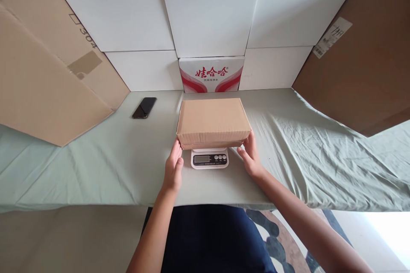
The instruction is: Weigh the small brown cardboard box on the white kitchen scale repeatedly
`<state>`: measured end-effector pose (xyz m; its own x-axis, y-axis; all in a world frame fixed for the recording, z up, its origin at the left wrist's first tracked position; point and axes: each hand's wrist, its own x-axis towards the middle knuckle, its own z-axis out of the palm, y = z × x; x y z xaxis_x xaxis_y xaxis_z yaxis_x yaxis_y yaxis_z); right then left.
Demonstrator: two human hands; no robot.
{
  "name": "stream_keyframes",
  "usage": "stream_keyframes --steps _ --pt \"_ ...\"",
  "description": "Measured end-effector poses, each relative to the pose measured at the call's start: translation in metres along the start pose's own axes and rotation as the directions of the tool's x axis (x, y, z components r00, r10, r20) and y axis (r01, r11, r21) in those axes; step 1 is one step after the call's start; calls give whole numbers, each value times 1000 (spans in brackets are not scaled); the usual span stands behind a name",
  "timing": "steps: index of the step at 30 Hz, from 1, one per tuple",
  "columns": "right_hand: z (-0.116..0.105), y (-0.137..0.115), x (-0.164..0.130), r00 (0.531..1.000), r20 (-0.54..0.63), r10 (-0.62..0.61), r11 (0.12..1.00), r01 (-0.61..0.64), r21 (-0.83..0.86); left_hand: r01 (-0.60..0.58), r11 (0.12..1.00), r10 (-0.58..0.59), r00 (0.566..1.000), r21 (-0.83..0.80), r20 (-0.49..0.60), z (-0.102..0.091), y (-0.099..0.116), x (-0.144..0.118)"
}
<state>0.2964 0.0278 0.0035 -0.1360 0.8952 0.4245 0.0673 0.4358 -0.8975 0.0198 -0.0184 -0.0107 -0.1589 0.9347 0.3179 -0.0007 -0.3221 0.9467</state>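
A brown cardboard box (214,116) rests on, or just over, a small white kitchen scale (209,159), covering its platform. The scale's display and buttons show in front of the box; no reading can be made out. At the box's left front corner is my left hand (174,166), its fingers against the side and its thumb apart. My right hand (250,155) holds the right front corner, with some fingertips hidden behind the box's edge. Between them, the two hands hold the box level.
A black phone (144,108) lies on the green tablecloth (112,158) to the left. White boxes (209,19) and a red-and-white printed carton (211,75) form a wall at the back. Large cardboard pieces stand left (48,59) and right (368,59). Behind the wall, the top of a person's head shows.
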Motion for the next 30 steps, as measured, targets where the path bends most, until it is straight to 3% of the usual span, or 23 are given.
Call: stream_keyframes --steps 6,10,14,19,30 --pt "-1 2 -2 999 -52 -8 1000 8 -13 -26 1000 26 1000 9 -7 1 2 1" --pt "-10 1 5 945 -321 -57 998 41 -55 -69 997 67 994 -17 -89 0 2 3" --pt "-17 2 17 865 -498 57 998 -59 12 -88 996 82 987 -34 -139 -1 -2 6" --pt "-16 7 26 860 -488 152 987 -162 22 -71 997 68 987 -18 -143 -1 -6 9" --pt "-15 7 32 858 -453 243 967 -252 41 -28 1000 27 992 -3 -123 -1 -6 9"
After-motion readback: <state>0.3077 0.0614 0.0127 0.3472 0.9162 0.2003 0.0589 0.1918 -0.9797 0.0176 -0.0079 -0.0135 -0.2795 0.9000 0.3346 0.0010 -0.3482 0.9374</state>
